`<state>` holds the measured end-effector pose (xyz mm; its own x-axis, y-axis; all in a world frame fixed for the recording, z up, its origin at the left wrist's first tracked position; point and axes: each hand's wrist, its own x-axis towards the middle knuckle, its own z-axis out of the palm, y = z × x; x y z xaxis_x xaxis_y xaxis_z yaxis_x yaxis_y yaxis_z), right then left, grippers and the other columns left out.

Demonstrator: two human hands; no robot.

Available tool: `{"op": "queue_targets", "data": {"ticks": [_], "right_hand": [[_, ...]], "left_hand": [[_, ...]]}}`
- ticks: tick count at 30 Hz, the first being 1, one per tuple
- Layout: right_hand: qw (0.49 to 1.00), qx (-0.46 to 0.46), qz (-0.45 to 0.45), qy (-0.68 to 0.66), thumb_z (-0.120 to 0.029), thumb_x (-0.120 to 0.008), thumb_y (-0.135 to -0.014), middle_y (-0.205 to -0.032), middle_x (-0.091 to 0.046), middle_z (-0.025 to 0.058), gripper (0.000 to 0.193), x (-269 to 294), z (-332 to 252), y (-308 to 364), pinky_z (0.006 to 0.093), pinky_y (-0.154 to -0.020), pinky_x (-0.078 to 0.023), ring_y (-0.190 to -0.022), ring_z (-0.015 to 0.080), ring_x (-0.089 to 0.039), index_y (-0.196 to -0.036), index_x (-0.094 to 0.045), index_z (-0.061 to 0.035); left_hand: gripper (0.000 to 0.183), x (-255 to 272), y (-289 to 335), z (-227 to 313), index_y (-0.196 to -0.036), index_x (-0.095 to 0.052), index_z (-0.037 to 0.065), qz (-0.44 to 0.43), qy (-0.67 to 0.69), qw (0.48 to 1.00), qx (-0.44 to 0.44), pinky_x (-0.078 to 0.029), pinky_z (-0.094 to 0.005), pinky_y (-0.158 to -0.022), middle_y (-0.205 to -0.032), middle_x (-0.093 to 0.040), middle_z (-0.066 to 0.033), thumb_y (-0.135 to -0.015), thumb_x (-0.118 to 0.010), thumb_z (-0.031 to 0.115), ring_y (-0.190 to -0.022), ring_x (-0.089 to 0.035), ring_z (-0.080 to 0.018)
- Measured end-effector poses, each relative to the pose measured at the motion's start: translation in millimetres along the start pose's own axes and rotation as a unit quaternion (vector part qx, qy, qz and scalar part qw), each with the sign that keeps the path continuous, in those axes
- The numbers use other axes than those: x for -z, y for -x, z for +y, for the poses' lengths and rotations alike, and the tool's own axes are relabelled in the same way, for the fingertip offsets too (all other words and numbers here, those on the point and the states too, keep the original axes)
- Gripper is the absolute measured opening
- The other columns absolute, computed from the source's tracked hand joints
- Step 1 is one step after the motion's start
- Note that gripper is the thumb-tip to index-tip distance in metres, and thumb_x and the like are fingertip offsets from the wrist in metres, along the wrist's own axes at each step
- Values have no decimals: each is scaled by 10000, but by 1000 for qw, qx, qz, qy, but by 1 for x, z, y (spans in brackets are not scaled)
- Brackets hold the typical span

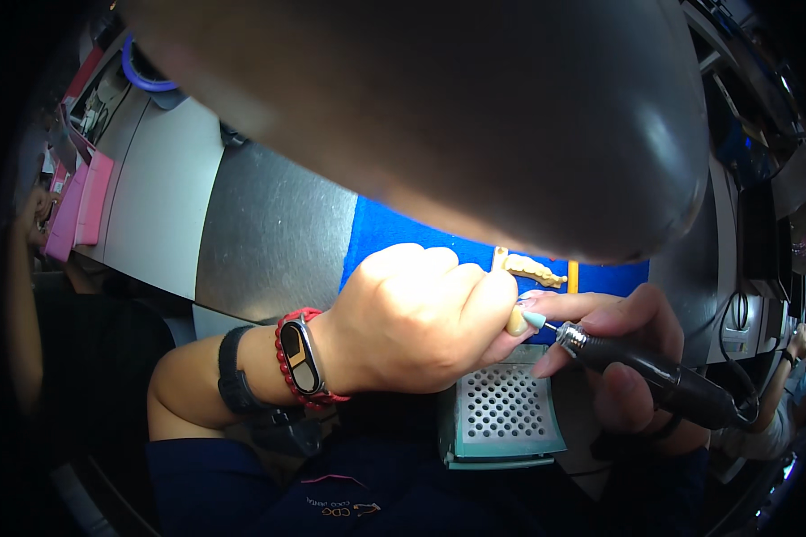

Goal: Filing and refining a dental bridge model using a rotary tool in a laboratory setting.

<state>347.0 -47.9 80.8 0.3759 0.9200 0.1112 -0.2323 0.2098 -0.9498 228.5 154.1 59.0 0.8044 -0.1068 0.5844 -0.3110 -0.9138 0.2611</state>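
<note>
My left hand (412, 313) is closed, its thumb and fingertips pinching a small yellowish tooth-like piece (515, 321), probably a dental crown. Most of that piece is hidden by my fingers. My right hand (631, 358) grips a black rotary handpiece (667, 376) like a pen. Its pale green cone-shaped grinding tip (535, 319) touches or nearly touches the piece. Behind my fingers, a cream row of teeth (533, 270) rests on a blue mat (381, 233), close to an orange stick (573, 277).
A large dark lamp hood (510, 116) hangs over the far side, hiding much of the bench. Below my hands sits a perforated teal-framed vent (506, 407). A handpiece cord (734, 331) loops at the right. Pink boxes (85, 206) and another person's hand (36, 210) are at the left.
</note>
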Motion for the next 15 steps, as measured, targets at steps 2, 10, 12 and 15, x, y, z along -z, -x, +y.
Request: {"op": "queue_targets", "data": {"ticks": [2,10,12,15], "right_hand": [[999,23,1,33,-190,-637,-946,-1274,-572,344,319,-3,-1,1,426,-928,-544,-953,271,-696,-1132,-501,31],[997,56,11,57,-197,-642,-946,-1252,-583,345,320,-3,7,-1,385,-878,-573,-930,285,-715,-1122,-515,38],[996,60,9,59,-199,-642,-947,-1248,-585,345,320,-2,6,-1,382,-871,-576,-924,285,-716,-1121,-516,38],[994,79,-9,79,-201,-643,-950,-1248,-585,343,323,0,6,0,385,-878,-572,-925,275,-713,-1125,-515,38]], "left_hand": [[247,0,2,0,-754,-578,75,3,-18,1000,-1,-441,-289,-467,-584,-521,-22,-823,-704,276,-489,-543,-150],[242,-3,4,0,-747,-578,76,5,-15,1000,5,-441,-290,-465,-579,-517,-23,-832,-699,268,-485,-542,-151],[242,-3,2,0,-743,-577,77,4,-16,1000,6,-441,-291,-465,-577,-516,-22,-835,-697,266,-483,-541,-151],[242,-2,0,0,-741,-576,78,1,-11,1000,0,-443,-291,-465,-572,-513,-23,-838,-695,266,-483,-542,-153]]}}
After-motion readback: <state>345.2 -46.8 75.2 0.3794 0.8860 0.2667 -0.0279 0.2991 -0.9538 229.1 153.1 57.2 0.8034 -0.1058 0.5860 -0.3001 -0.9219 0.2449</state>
